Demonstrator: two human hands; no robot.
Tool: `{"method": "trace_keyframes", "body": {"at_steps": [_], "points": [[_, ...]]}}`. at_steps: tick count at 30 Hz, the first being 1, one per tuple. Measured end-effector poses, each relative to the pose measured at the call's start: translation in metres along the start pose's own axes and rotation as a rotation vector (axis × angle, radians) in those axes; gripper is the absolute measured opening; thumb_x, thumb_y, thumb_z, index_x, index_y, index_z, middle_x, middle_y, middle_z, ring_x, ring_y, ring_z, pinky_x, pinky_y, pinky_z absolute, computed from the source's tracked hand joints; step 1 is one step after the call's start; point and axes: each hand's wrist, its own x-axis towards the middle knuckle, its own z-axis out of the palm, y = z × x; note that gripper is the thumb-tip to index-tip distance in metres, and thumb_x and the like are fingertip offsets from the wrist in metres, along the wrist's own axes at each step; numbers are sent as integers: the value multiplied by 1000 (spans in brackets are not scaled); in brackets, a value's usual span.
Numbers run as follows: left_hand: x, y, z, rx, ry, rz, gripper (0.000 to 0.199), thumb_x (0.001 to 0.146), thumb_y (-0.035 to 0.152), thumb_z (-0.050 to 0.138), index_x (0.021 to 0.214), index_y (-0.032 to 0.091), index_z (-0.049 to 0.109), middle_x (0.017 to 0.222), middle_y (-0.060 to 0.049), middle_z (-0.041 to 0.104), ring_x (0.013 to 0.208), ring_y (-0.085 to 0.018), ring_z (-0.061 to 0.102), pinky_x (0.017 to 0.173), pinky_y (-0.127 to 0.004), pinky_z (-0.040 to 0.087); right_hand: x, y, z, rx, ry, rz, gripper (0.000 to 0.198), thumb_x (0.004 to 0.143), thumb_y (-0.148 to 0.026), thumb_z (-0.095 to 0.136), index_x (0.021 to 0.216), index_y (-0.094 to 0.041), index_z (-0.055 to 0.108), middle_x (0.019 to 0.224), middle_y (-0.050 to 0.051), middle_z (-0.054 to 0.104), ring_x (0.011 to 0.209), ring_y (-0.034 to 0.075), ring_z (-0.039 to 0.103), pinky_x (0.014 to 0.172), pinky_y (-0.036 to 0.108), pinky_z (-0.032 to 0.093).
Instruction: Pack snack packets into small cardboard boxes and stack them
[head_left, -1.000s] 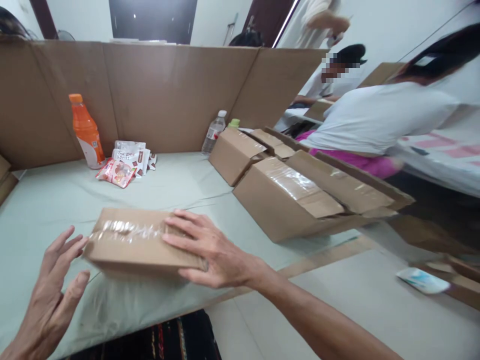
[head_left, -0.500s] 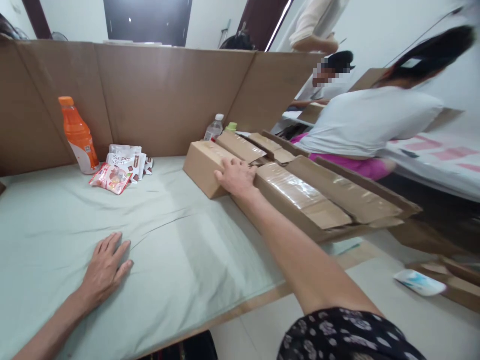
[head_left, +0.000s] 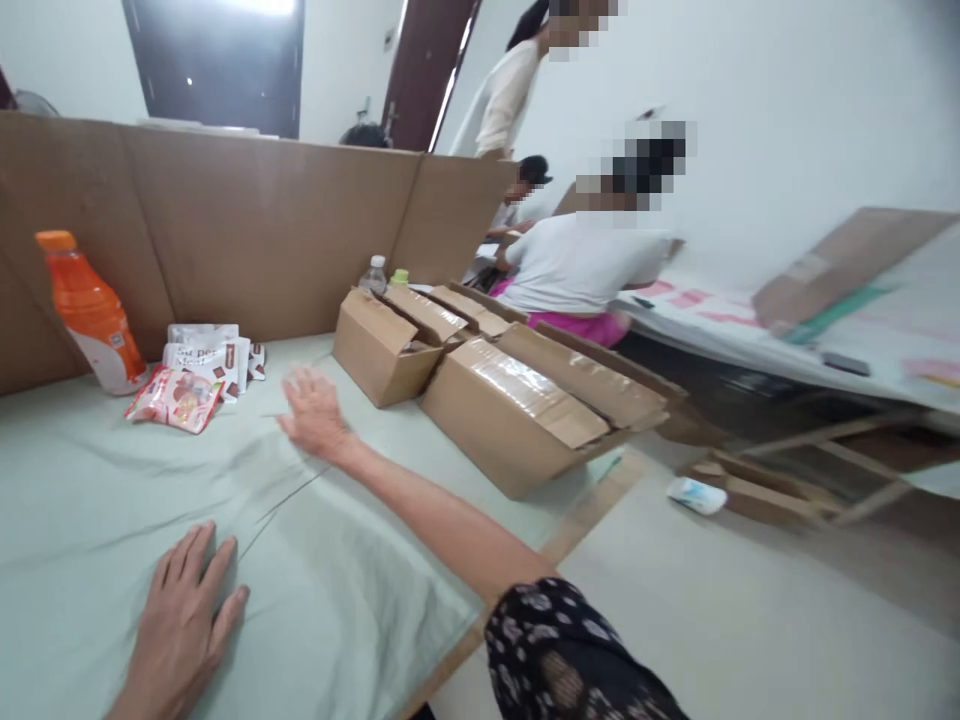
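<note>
The right grip (head_left: pixel 311 412) is spread wide, fingers apart and palm down, with nothing in it; whether it touches the cloth of the worktop (head_left: pixel 315 565) or hangs just over it, I cannot tell. The left grip (head_left: pixel 184 610), nearer the body, lies flat and loosely splayed on the cloth, also holding nothing.

Just to the right of the right grip, apart from its fingers, stands the nearest cardboard box (head_left: pixel 358 345), the end facing the body showing a gap under the top. Further right, past the forearm, a larger taped box (head_left: pixel 487 425) sits close beside it, clear tape shining along its top. A narrower box (head_left: pixel 427 312) and a long carton (head_left: pixel 577 380) lie beyond these two, on the side away from the grip.

Setting the nearest cardboard box with the group looks done, since it stands there released by both grips. Taping is plain on some tops; whether the gap on that box needs closing, or how much else is left, cannot be judged from here.

Left of the right grip, well clear of it, lie a pink packet (head_left: pixel 176 398) and white packets (head_left: pixel 202 350), with an orange bottle (head_left: pixel 94 320) beyond them.
</note>
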Motion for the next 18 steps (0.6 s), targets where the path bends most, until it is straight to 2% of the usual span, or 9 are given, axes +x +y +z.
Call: {"method": "trace_keyframes", "body": {"at_steps": [3,5,7,13,18], "points": [[0,-2,5,-14,12,-19,42,101,42,47,128,22,71,141,-16,67,131,-36,60,103,-53,51,18,-39,26,71,-90,-126,63,99,-48,60,153,-16,49,171,21,31,151,35,36,117,53,32],[0,-2,6,-24,22,-11,42,101,40,48,129,21,71,141,-16,67,130,-37,60,103,-54,50,29,-59,42,98,-119,-220,57,100,-53,59,149,-26,53,168,11,39,147,28,42,115,45,36],[1,-3,5,-22,30,9,41,100,39,48,129,20,71,141,-17,66,129,-38,61,101,-54,51,39,-73,54,124,-134,-267,50,102,-55,55,145,-30,56,164,7,45,143,24,46,113,42,38],[3,-7,5,11,10,30,41,101,39,46,129,20,71,140,-18,66,127,-37,62,98,-52,52,58,-79,63,153,-106,-160,50,108,-44,44,151,-19,47,160,16,47,144,25,45,113,42,36],[3,-9,7,20,12,24,41,101,39,46,128,21,71,139,-17,67,127,-35,62,98,-51,53,40,-67,60,136,-93,-113,54,104,-56,49,143,-18,55,161,19,45,146,31,41,112,48,37]]}}
